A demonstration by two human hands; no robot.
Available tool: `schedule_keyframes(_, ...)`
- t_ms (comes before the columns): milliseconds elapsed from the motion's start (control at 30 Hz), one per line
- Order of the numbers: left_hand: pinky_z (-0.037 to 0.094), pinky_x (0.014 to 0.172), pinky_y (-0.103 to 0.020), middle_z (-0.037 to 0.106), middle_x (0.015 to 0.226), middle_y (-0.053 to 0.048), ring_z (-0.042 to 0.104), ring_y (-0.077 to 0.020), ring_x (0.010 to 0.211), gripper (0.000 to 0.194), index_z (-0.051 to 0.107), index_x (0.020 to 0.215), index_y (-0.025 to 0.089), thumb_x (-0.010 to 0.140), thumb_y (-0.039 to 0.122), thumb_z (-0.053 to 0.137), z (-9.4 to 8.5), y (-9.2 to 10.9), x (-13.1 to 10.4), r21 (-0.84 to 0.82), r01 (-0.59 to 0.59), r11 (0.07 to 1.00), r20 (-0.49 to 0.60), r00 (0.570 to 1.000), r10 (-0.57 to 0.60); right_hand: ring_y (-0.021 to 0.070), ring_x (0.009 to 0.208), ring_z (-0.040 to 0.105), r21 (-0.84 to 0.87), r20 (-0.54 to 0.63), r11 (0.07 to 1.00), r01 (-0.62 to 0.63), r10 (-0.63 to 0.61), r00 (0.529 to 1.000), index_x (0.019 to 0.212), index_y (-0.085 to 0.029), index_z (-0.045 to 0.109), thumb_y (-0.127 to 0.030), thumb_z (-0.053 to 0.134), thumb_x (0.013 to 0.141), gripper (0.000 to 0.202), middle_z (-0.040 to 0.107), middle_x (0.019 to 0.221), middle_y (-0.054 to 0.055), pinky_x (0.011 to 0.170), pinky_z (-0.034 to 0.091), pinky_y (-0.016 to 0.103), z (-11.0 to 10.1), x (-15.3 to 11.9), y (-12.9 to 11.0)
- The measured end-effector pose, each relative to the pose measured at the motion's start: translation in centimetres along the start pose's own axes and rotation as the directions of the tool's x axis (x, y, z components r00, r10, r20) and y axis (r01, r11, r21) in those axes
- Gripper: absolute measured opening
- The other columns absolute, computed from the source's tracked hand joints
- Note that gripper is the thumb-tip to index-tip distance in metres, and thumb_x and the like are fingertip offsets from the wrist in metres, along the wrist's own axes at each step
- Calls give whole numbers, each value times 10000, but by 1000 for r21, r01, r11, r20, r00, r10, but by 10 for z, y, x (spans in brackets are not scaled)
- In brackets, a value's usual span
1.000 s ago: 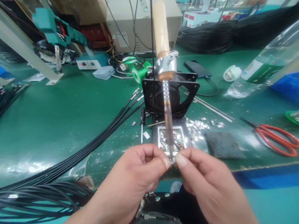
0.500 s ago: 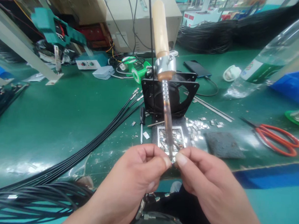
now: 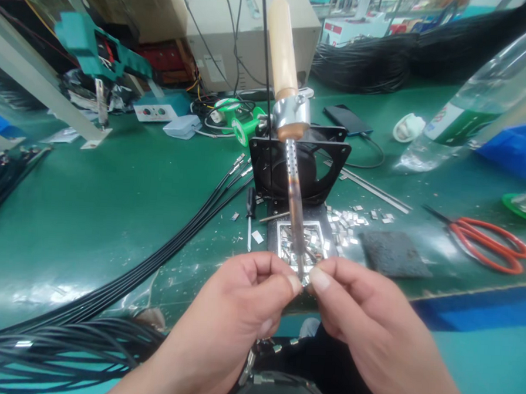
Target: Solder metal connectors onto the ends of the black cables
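Observation:
Under the tip of a soldering iron [image 3: 295,204] my two hands meet, thumbs against forefingers. My left hand [image 3: 244,302] is closed in a pinch at the left of the tip; what it holds is mostly covered by the fingers. My right hand [image 3: 362,314] pinches at the right of the tip, on a small shiny metal piece that barely shows. The iron hangs tip down, with a wooden handle [image 3: 283,51]. Just beyond the fingers lies a tray [image 3: 280,239] of small metal pieces. Behind the iron stands a black fan [image 3: 258,167].
Black cables [image 3: 167,245] run along the left. A screwdriver [image 3: 250,214] lies by the fan. To the right are loose metal pieces [image 3: 345,225], a dark grey pad [image 3: 394,254], orange-handled scissors [image 3: 485,241] and a plastic bottle [image 3: 465,113]. Solder spools [image 3: 244,125] and a phone [image 3: 349,119] lie farther back.

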State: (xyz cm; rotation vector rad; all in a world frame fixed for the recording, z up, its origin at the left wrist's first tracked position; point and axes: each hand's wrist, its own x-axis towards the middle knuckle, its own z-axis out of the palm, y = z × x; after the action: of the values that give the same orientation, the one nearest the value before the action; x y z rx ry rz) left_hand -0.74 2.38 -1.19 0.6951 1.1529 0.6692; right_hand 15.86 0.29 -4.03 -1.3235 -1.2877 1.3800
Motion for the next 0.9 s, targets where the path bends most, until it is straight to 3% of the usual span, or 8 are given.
schedule_keyframes(733, 209, 498, -252, 434, 502, 91, 288, -69, 495, 239, 619, 702, 181, 767, 340, 786, 1, -5, -3, 32, -9, 999, -11, 1000, 9, 91, 532, 319, 37, -37, 999, 15, -13, 999, 768, -201, 601, -409, 586, 1054, 354, 388, 600, -70, 455, 250, 226, 1, -7, 8)
schedule_keyframes(900, 229, 528, -259, 437, 562, 84, 283, -93, 554, 254, 646, 754, 183, 864, 380, 763, -4, -13, -7, 93, -70, 993, 2, 998, 70, 94, 526, 336, -17, -71, 992, 122, -123, 990, 762, -206, 609, -352, 586, 1053, 327, 402, 595, -67, 457, 276, 222, 3, -12, 12)
